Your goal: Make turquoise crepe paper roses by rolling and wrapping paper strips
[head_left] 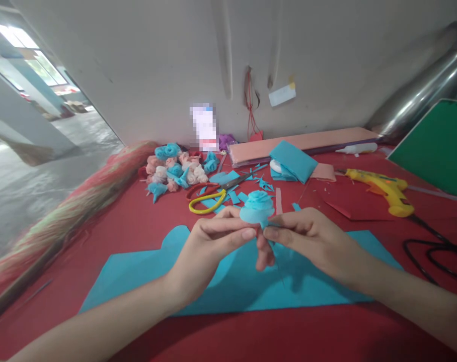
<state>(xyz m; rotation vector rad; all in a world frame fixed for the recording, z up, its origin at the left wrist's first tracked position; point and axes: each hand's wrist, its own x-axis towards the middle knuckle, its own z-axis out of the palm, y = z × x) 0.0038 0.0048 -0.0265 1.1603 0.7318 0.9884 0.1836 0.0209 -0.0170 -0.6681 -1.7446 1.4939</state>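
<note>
A light blue paper flower (pixel 257 205) with ruffled, layered petals is held upright between my two hands. My left hand (pixel 217 236) is closed, its thumb and fingers pinching the flower's base from the left. From the right, my right hand (pixel 304 231) pinches the narrow lower end of the flower, its fingers closed too. A large blue paper sheet (pixel 138 281) with a rounded bump on its far edge lies beneath both hands. Just beyond them rest scissors (pixel 208 201) with yellow and red handles, amid blue paper scraps (pixel 264 185).
Finished paper flowers (pixel 175 168) are heaped at the back left, near a pixelated upright screen (pixel 206 125). Folded blue paper (pixel 294 160) lies behind my hands. A yellow glue gun (pixel 383 186) with a black cord sits right, before a green board (pixel 436 146). Fringed material (pixel 73 216) borders the left edge.
</note>
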